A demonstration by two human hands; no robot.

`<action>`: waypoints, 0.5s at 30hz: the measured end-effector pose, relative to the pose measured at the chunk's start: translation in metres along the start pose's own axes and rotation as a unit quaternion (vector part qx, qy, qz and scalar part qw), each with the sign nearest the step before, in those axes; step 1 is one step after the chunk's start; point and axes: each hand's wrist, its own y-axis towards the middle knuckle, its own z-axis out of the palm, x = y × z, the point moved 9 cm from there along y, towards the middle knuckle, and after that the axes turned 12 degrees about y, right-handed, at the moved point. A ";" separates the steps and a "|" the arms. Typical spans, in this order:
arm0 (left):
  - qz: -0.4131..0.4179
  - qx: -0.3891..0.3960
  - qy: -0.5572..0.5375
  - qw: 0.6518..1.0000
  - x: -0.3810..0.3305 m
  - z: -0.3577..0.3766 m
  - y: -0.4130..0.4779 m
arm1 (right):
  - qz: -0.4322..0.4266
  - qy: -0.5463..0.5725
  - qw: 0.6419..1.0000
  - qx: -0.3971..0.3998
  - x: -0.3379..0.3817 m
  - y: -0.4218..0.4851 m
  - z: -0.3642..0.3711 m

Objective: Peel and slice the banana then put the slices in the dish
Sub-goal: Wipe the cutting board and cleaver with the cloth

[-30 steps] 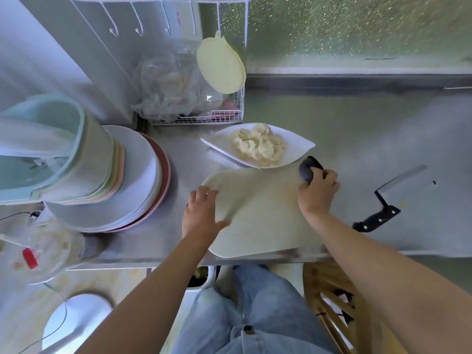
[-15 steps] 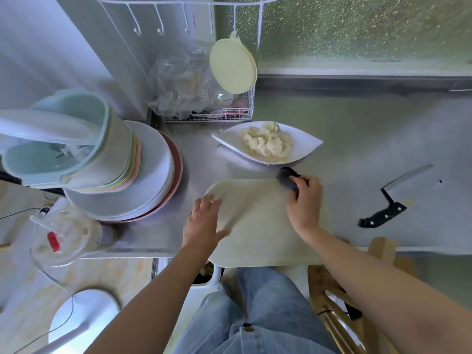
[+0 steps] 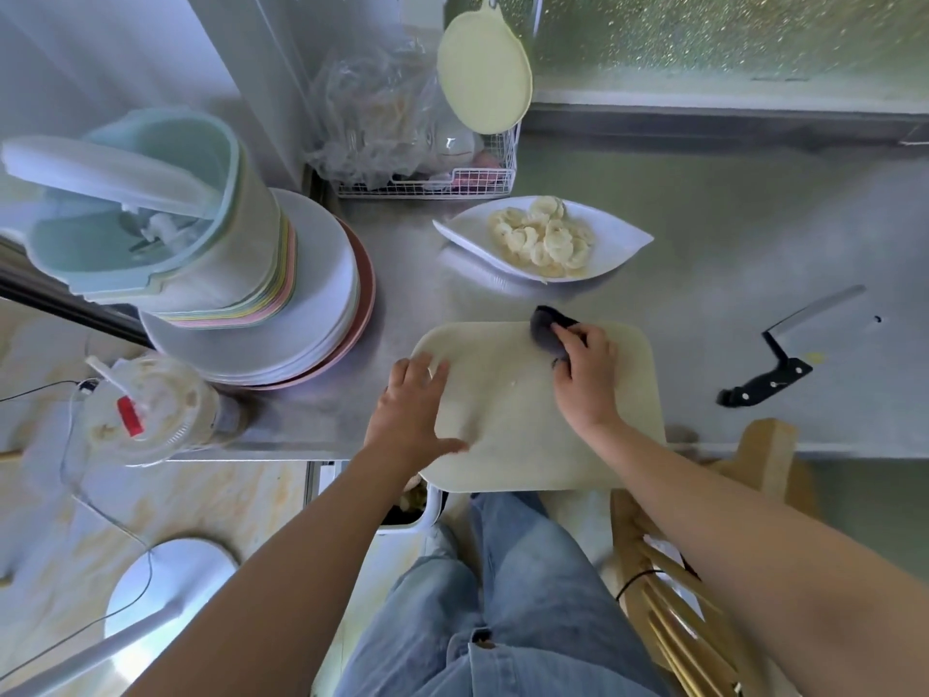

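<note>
Banana slices (image 3: 545, 238) are piled in the white leaf-shaped dish (image 3: 467, 231), which stands on the steel counter (image 3: 729, 233) just beyond the cutting board (image 3: 507, 404) and apart from it.

We keep the pale cutting board flat on the counter, with its near edge overhanging the counter front above our jeans.

Our left hand (image 3: 409, 415) lies palm down on the board's left edge. Its fingers are straight and slightly spread, the thumb is extended onto the board surface, and it grips nothing.

Our right hand (image 3: 585, 374) rests on the far right part of the board. Its fingers are curled over a dark pad (image 3: 548, 327) and press it against the board at the far edge.

We note a black-handled knife (image 3: 784, 364) lying flat on the counter, well to the right of the board, with no hand on it.

To the left of the board stands a stack of plates (image 3: 311, 314) with tubs nested on top. In front of the stack is a lidded plastic cup (image 3: 151, 410) with a straw.

A wire basket (image 3: 452, 181) holding plastic bags sits behind the dish, and a round pale board (image 3: 485, 72) hangs above it.
</note>
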 end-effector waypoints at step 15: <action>0.001 0.018 0.033 0.999 -0.005 0.002 0.000 | 0.095 -0.091 0.991 -0.039 -0.033 -0.061 -0.027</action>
